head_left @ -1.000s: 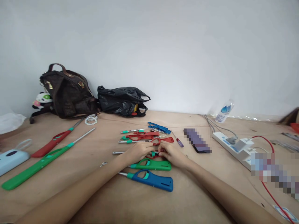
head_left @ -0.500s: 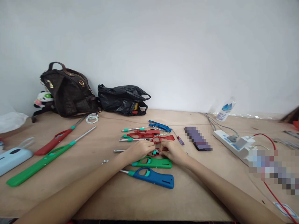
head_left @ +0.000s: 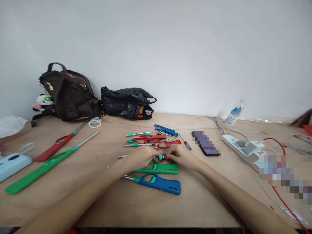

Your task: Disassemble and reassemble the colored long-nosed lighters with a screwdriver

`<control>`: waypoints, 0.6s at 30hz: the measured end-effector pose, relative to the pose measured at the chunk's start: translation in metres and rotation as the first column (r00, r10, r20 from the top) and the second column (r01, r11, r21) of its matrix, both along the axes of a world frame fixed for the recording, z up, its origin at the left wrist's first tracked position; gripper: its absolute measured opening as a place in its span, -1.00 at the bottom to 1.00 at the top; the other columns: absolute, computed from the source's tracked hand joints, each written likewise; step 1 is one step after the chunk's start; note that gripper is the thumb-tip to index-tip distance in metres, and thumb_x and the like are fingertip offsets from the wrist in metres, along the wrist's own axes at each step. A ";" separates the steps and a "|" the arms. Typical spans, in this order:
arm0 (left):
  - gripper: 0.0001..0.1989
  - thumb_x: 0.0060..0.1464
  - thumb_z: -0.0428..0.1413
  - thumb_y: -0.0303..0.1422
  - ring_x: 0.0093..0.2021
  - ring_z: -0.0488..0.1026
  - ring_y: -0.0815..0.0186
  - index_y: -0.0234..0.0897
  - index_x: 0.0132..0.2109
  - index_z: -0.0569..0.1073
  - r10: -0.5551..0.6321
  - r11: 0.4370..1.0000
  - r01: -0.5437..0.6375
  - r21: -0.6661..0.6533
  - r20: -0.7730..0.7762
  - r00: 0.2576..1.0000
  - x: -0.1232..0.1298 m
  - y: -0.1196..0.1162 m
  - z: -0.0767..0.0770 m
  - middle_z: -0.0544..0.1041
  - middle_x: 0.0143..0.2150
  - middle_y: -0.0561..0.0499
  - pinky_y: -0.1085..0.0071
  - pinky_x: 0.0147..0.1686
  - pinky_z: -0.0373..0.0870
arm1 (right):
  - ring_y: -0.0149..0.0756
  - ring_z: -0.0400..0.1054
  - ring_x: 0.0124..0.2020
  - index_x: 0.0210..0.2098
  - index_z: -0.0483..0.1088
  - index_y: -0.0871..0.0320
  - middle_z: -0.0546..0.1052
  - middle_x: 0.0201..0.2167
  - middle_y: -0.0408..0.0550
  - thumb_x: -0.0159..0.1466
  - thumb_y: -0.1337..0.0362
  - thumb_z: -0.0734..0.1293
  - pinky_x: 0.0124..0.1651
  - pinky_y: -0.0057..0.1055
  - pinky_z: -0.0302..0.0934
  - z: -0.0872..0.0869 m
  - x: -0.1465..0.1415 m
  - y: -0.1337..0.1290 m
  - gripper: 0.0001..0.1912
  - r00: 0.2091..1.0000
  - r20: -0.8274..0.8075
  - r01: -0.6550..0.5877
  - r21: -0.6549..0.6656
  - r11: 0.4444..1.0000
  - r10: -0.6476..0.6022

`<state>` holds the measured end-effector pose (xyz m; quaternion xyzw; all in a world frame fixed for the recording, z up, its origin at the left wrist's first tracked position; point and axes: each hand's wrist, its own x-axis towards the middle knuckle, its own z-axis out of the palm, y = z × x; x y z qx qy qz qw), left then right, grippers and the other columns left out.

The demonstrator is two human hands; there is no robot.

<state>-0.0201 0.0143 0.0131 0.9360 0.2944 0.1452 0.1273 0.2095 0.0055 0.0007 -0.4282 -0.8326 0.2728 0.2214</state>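
My left hand (head_left: 145, 156) is closed at the teal trigger end of an opened red gas lighter (head_left: 166, 159), whose metal tube (head_left: 122, 156) sticks out to the left. From the other side, my right hand (head_left: 182, 156) pinches among the lighter's inner parts. What its fingertips hold is too small to make out. A closed green lighter (head_left: 165, 168) and a blue lighter (head_left: 161, 184) lie just in front of my hands. Beyond them are a red shell half (head_left: 174, 143), another opened red lighter (head_left: 146, 139) and blue shell parts (head_left: 167, 130).
A small screwdriver (head_left: 187, 145) and a phone (head_left: 206, 143) lie to the right, with a power strip (head_left: 240, 151) farther over. Long green (head_left: 41, 170) and red (head_left: 57, 146) lighters are on the left. A backpack (head_left: 70, 94) and black plastic bag (head_left: 126, 102) stand against the wall.
My left hand has shifted slightly left, and a bit more of the teal part shows between my hands. The whole view has moved a little.
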 end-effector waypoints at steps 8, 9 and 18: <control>-0.77 0.13 0.07 -0.45 -0.04 0.50 0.21 -0.27 -0.09 0.55 0.217 0.953 -0.131 -0.273 0.313 0.925 -0.003 0.010 0.003 0.60 -0.08 -0.02 0.35 -0.01 0.39 | -0.33 0.36 -0.44 -0.37 0.45 0.16 0.52 -0.44 -0.11 0.23 0.42 0.28 -0.40 -0.45 0.14 -0.006 -0.006 -0.005 -0.89 0.995 0.026 0.100 0.042 0.994 -0.101; -0.77 0.13 0.06 -0.47 -0.04 0.50 0.22 -0.26 -0.10 0.55 0.213 0.958 -0.136 -0.253 0.308 0.927 -0.004 0.010 0.004 0.60 -0.09 -0.01 0.34 0.00 0.37 | -0.33 0.36 -0.43 -0.37 0.44 0.16 0.52 -0.43 -0.11 0.21 0.43 0.30 -0.40 -0.45 0.14 -0.006 -0.007 -0.007 -0.91 0.994 0.050 0.090 0.066 0.994 -0.093; -0.77 0.17 0.01 -0.52 -0.14 0.51 0.24 -0.27 -0.24 0.56 0.194 0.981 -0.191 -0.035 0.146 0.970 -0.016 0.018 0.008 0.61 -0.18 -0.02 0.39 -0.10 0.37 | -0.24 0.37 -0.28 -0.37 0.41 0.17 0.49 -0.27 0.02 0.20 0.45 0.31 -0.27 -0.38 0.20 -0.010 -0.016 -0.015 -0.92 0.970 0.183 0.109 0.255 0.961 -0.159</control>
